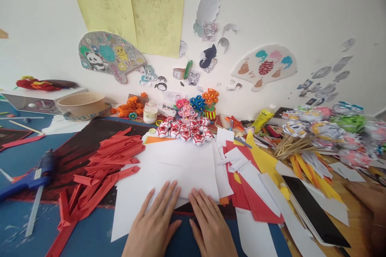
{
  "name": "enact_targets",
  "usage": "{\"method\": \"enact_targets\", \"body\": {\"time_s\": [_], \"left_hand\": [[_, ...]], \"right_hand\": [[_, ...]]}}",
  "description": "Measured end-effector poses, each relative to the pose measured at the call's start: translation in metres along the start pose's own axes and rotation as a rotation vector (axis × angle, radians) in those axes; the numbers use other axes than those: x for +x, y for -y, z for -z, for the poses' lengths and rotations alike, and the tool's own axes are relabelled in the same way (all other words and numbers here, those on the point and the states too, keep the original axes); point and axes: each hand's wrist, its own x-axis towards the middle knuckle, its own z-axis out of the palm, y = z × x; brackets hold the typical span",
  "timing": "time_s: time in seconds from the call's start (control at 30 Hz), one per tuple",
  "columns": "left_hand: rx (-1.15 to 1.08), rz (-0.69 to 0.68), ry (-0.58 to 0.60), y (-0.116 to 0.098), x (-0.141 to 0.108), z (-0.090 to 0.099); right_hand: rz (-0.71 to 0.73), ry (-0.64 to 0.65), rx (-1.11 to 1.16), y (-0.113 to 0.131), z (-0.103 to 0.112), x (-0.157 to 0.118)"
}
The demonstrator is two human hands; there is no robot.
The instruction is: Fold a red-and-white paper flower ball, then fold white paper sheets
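White paper sheets (181,160) lie in front of me, the top one apparently folded with its edge toward me. My left hand (157,217) rests flat on the paper near its front edge, fingers stretched out and a little apart. Beside it, my right hand (209,217) presses its fingertips on the same front edge, fingers straight and lying flat. Neither hand grasps anything. Just behind the sheets sits a cluster of red-and-white folded paper flowers (183,130). To the left is a pile of folded red paper strips (111,160).
A blue glue gun (37,176) lies at the left. Red envelopes (241,168) and white scraps spread to the right, near a black phone (313,209). Paper flowers on sticks (297,128), a yellow bottle (263,118) and a beige bowl (80,102) stand farther back. Another person's hand (366,196) shows at right.
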Motion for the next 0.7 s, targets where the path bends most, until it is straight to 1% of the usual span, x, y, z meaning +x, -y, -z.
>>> {"method": "enact_targets", "body": {"time_s": [0.13, 0.27, 0.37, 0.7], "left_hand": [[-0.021, -0.02, 0.019, 0.0049, 0.0026, -0.0022], [-0.022, -0.028, 0.045, 0.0064, 0.0033, -0.0023], [-0.029, -0.03, 0.061, 0.0068, 0.004, -0.0019], [-0.071, -0.062, 0.053, 0.0043, 0.0037, 0.0049]], "right_hand": [[-0.015, 0.015, 0.024, -0.0003, -0.0012, 0.0008], [-0.016, 0.051, 0.025, -0.0002, -0.0006, 0.0009], [-0.039, 0.053, 0.05, 0.0006, -0.0005, 0.0004], [-0.046, 0.074, 0.056, 0.002, 0.0027, -0.0001]]}}
